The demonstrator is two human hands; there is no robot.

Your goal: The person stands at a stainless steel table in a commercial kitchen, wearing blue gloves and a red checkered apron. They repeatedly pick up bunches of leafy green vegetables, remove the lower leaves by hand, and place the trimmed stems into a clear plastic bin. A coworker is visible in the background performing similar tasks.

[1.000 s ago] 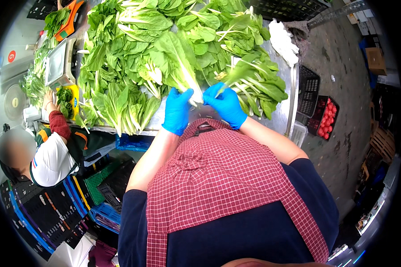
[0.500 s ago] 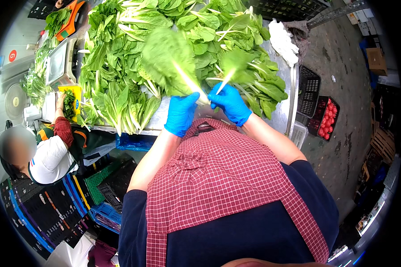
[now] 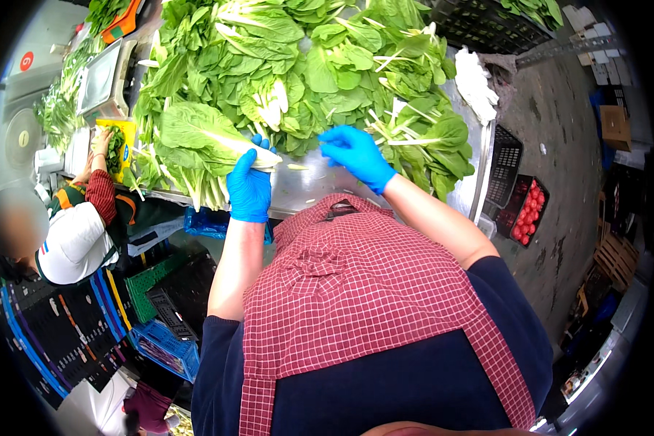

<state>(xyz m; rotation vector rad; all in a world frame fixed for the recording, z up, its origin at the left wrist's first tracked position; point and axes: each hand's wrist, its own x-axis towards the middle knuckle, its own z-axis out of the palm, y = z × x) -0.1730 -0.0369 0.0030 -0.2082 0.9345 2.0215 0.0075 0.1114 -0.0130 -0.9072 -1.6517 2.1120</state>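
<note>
My left hand (image 3: 250, 186), in a blue glove, is closed around the white base of a leafy bok choy head (image 3: 203, 138). Its broad green leaves point left over the pile of greens (image 3: 211, 80). To its right, my right hand (image 3: 359, 156), gloved the same way, hovers above the metal table (image 3: 305, 187). Its fingers reach left, slightly apart, and no leaf shows in them. A small pale stem piece (image 3: 296, 167) lies on the metal between the hands. Loose leaves with white stems (image 3: 421, 138) are heaped beyond the right hand.
A scale (image 3: 103, 78) stands at the table's far left. Nearby, a person (image 3: 80, 236) handles greens beside a yellow package (image 3: 127, 145). White cloth (image 3: 475, 86) lies on the right edge. Black crates (image 3: 504, 163), one holding red produce (image 3: 529, 211), stand on the floor.
The bok choy has swung left and down with my left hand. My right hand has parted from it, and the leaf it held is gone from its fingers. The view has shifted slightly.
</note>
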